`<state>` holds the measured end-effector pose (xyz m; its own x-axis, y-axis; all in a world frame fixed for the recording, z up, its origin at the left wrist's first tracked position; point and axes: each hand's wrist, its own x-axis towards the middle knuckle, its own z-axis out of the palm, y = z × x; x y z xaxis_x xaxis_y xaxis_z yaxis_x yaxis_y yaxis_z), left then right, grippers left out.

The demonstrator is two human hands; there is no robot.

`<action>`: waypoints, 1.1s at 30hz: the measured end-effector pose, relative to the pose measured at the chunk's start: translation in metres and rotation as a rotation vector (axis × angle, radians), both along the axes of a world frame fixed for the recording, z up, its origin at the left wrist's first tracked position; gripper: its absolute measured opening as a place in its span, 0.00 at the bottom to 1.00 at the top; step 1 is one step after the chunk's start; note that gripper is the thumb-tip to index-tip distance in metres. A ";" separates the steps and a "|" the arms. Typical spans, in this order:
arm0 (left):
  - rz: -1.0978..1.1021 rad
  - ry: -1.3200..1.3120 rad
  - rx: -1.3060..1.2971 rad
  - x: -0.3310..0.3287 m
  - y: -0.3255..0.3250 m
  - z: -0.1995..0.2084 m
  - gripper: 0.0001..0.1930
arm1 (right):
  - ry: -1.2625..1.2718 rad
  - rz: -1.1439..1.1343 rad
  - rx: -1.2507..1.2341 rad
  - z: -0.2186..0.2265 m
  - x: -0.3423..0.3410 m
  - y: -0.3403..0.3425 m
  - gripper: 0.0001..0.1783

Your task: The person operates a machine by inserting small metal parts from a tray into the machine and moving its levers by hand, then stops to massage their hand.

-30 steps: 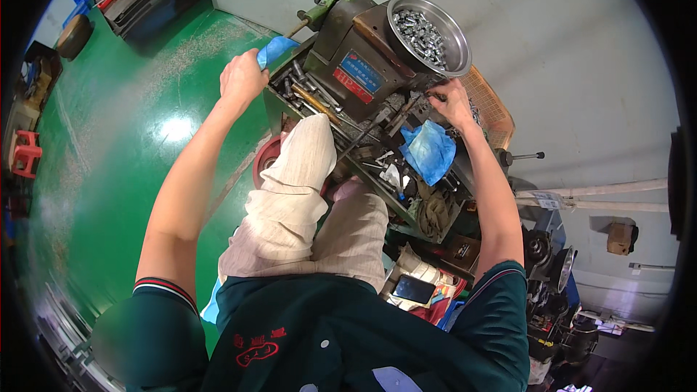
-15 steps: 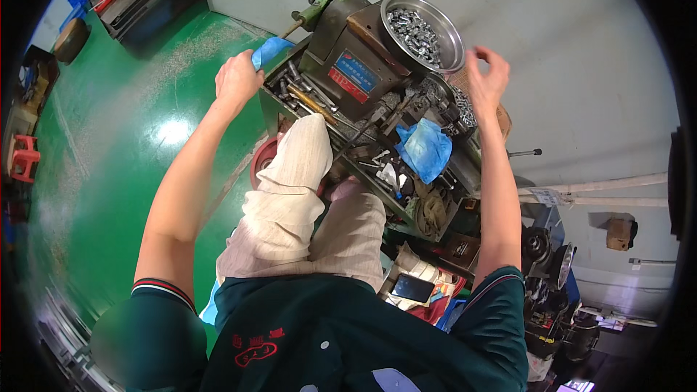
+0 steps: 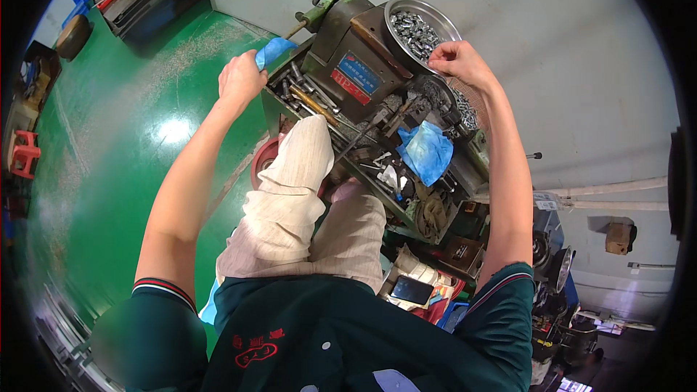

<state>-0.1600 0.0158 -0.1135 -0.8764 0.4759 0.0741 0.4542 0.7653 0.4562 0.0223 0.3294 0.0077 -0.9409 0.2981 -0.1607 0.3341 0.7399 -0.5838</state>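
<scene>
My left hand is closed round the end of a lever handle wrapped in blue material, at the left side of a small green bench machine. A round steel bowl sits on top of the machine. Inside it lies a heap of small shiny metal parts. At the bowl's near right rim is my right hand, its thumb and fingertips pinched together. Whatever is between those fingertips, if anything, is too small to make out.
Below the machine head, a tray holds metal rods and a crumpled blue cloth. More small parts lie beneath the bowl's right side. A phone rests near my right thigh. A dark workbench stands at the far left.
My right hand has moved left from beside the bowl to over its near right rim, the fingertips now drawn together. My left hand keeps its grip on the lever, almost unmoved.
</scene>
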 end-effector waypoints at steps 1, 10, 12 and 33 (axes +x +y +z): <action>-0.001 0.004 -0.001 0.000 0.000 -0.001 0.18 | -0.023 0.027 -0.041 0.000 -0.001 0.003 0.06; -0.006 -0.001 -0.008 0.000 0.000 0.000 0.17 | -0.188 0.062 -0.137 0.003 -0.013 0.014 0.05; -0.006 0.006 -0.002 0.000 0.000 0.000 0.17 | -0.223 0.101 -0.149 0.004 -0.013 0.016 0.05; -0.003 -0.031 0.010 0.001 0.000 0.001 0.15 | 0.404 -0.554 -0.129 -0.093 0.061 0.054 0.06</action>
<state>-0.1591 0.0155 -0.1123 -0.8767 0.4782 0.0518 0.4424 0.7593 0.4772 0.0830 0.3834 -0.0848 -0.6493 0.7534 0.1035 0.3805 0.4397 -0.8136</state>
